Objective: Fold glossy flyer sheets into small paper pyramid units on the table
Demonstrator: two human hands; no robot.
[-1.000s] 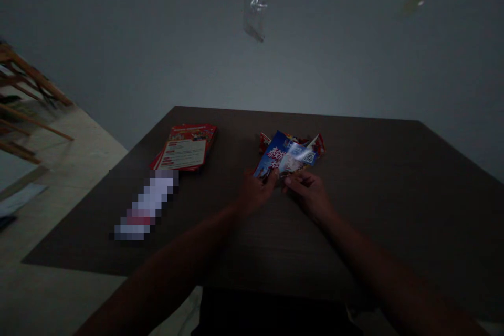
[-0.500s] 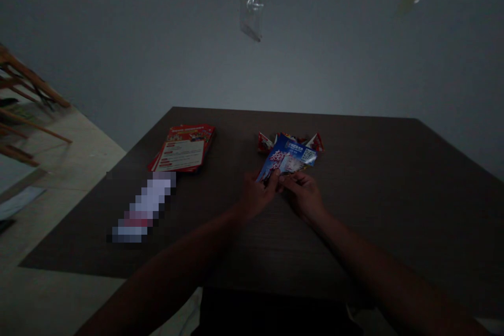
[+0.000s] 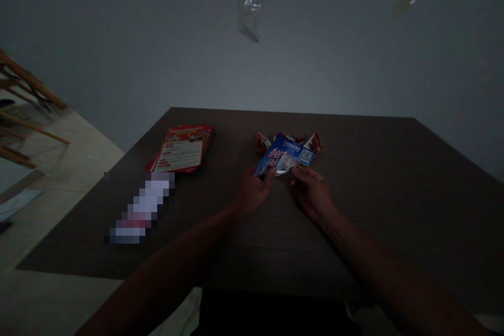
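A blue printed leaflet [image 3: 286, 153] with white characters and a QR code is held between my two hands, tilted over the middle of the table. My left hand [image 3: 255, 188] pinches its near left edge, thumb on top. At its near right edge, the thumb and fingers of my right hand [image 3: 313, 189] are closed. A pale, shiny strip shows along the near edge between the thumbs. Just behind the leaflet lie shiny red-and-white packets [image 3: 315, 142], partly covered by it, so their number and kind cannot be told.
A stack of red printed sheets [image 3: 183, 155] lies on the dark table [image 3: 378, 178] to the left. Nearer me is a pixelated, blurred-out item [image 3: 144, 205]. A wall rises behind the table, with a clear plastic bag [image 3: 249, 10] on it. Wooden chair legs [image 3: 31, 84] stand at far left.
My hands have moved apart along the leaflet's near edge, the right one shifting to the right. The leaflet is spread flatter, with its QR code more plainly seen.
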